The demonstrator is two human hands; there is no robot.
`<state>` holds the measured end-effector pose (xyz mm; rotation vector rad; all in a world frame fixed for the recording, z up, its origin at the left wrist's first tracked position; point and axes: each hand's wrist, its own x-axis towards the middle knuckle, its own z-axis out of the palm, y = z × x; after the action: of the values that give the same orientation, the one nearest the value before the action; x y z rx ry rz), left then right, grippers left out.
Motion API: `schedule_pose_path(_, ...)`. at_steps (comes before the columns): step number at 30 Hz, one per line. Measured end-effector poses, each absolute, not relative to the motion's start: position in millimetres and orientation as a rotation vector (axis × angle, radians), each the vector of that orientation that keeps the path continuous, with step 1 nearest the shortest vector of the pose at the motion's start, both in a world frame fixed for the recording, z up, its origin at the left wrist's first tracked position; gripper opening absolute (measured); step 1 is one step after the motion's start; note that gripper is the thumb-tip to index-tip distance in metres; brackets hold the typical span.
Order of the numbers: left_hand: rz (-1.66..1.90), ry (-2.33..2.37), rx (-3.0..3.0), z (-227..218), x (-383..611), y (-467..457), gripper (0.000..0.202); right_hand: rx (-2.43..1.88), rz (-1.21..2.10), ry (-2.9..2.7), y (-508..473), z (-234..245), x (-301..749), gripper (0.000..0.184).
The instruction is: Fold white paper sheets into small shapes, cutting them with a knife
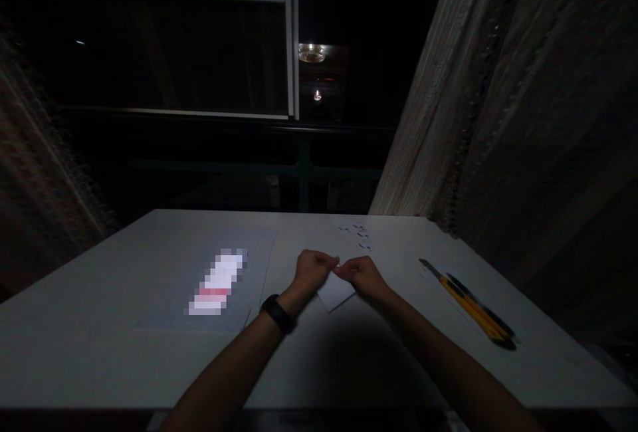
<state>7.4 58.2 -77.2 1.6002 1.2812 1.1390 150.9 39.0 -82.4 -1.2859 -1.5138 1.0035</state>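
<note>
Near the middle of the table, my left hand point(313, 268) and my right hand point(366, 275) meet at the fingertips, both closed in a pinch. A small piece of white paper shows between the fingertips. Below it, between the hands, a white sheet of paper point(335, 294) points one corner toward me. In the dim light I cannot tell whether the pinched bit belongs to that sheet. Just beyond the hands lie several small paper pieces with dark marks point(363, 236). A black watch band point(278, 314) is on my left wrist.
On the right, a yellow utility knife point(468, 304) with its blade out lies beside a black pen point(481, 306), over paper. Left of my hands, a lit, pixelated screen point(219, 279) rests on a large sheet point(164, 306). Curtains point(423, 119) and a dark window stand behind the white table point(90, 339).
</note>
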Motion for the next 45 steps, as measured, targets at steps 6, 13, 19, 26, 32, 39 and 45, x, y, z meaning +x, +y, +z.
schedule_pose_path(6, 1.175, 1.249, 1.531, -78.8, 8.2, 59.9, 0.031, -1.241, 1.131, -1.351, 36.1, -78.0, 145.4, 0.028)
schedule_pose_path(13, 1.188, 1.302, 1.612, -87.2, 7.0, 64.6, 0.035, -1.133, 1.164, -1.293, 33.5, -82.3, 142.5, 0.020)
schedule_pose_path(19, 1.161, 1.365, 1.620, -88.4, 4.1, 69.5, 0.034, -1.129, 1.167, -1.318, 37.0, -87.4, 145.6, 0.018)
schedule_pose_path(26, 1.196, 1.441, 1.525, -83.2, -8.9, 78.4, 0.031, -1.160, 1.378, -1.330, 35.1, -83.3, 146.6, 0.023)
schedule_pose_path(32, 1.204, 1.467, 1.483, -82.9, -12.5, 80.9, 0.031, -1.153, 1.420, -1.452, 36.2, -78.8, 155.8, 0.024)
schedule_pose_path(39, 1.253, 1.399, 1.437, -80.3, -6.8, 78.4, 0.031, -1.133, 1.442, -1.524, 40.6, -63.5, 178.8, 0.023)
schedule_pose_path(45, 1.245, 1.433, 1.466, -79.5, -1.3, 73.3, 0.031, -1.254, 1.081, -1.615, 41.4, -56.3, 181.6, 0.034)
